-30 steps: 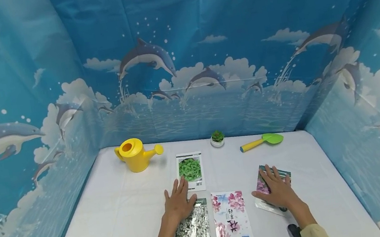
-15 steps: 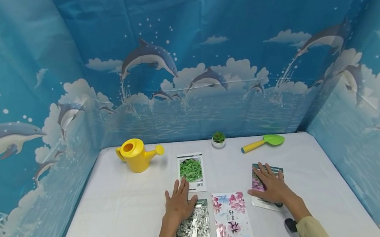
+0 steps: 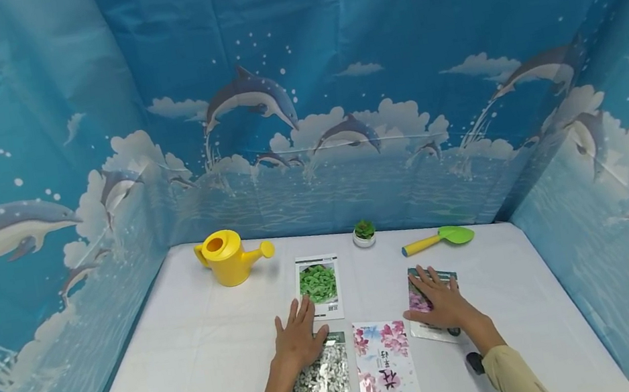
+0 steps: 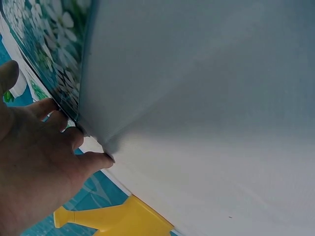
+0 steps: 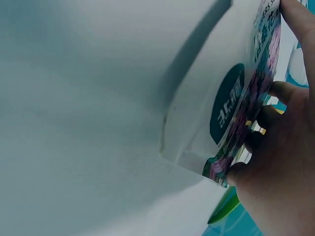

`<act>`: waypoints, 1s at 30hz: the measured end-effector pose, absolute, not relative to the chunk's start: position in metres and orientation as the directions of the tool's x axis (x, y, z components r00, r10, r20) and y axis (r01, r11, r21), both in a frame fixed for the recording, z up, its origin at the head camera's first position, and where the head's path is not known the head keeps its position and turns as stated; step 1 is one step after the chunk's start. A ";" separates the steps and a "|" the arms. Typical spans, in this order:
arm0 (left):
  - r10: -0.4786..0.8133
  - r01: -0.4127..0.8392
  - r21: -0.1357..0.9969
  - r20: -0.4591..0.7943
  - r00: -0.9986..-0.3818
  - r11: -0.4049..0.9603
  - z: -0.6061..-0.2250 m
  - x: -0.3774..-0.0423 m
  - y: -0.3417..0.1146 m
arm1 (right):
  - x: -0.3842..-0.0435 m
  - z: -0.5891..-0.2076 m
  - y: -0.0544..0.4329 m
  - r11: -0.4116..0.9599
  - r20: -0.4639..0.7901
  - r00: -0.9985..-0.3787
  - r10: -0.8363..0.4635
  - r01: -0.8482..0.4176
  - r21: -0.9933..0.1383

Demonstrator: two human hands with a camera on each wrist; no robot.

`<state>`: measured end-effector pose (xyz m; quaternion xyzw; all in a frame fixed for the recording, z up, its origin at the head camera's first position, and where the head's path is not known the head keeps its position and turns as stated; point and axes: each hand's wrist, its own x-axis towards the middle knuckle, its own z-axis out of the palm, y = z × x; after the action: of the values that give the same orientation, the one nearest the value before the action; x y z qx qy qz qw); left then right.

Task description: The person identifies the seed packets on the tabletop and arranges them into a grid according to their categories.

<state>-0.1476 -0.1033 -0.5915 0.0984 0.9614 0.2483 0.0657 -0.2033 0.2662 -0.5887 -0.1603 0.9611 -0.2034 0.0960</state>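
Note:
My left hand (image 3: 299, 344) lies palm down with spread fingers on the upper left of a seed packet with white flowers (image 3: 329, 383). Its fingertips reach the lower left corner of a packet showing green leaves (image 3: 318, 283). My right hand (image 3: 442, 304) rests spread over a purple-flower seed packet (image 3: 418, 299), covering much of its middle. In the right wrist view this packet (image 5: 231, 108) has its near edge lifted a little, the fingers on its printed face. Between the hands lies a white packet with pink blossoms (image 3: 386, 368), just left of the purple one.
At the back left stands a yellow watering can (image 3: 228, 260). A small potted succulent (image 3: 364, 234) sits at the back middle, and a green trowel with a yellow handle (image 3: 438, 240) lies to its right. Dolphin-printed blue curtains (image 3: 300, 184) enclose the white table (image 3: 193, 363).
My right hand has slid the purple-flower packet leftward and slightly away from me, closer to the pink-blossom packet, and the packet has turned a little straighter. My left hand stays in place.

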 end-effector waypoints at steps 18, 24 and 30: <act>0.228 0.158 0.508 -0.078 -0.971 0.847 -0.584 -0.145 -0.101 | -0.212 -0.594 0.258 0.827 -0.041 -0.953 -0.301 -0.239 -0.510; 0.229 0.160 0.503 -0.078 -0.970 0.849 -0.587 -0.146 -0.100 | -0.187 -0.589 0.256 0.907 -0.011 -0.981 -0.194 -0.175 -0.383; 0.223 0.159 0.487 -0.076 -0.972 0.859 -0.580 -0.145 -0.101 | -0.173 -0.587 0.251 0.937 -0.025 -0.989 -0.146 -0.130 -0.325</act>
<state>-0.1451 -0.1006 -0.5798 0.0992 0.9619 0.2464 0.0650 -0.1733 0.2513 -0.5869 -0.0699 0.9838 -0.1634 0.0241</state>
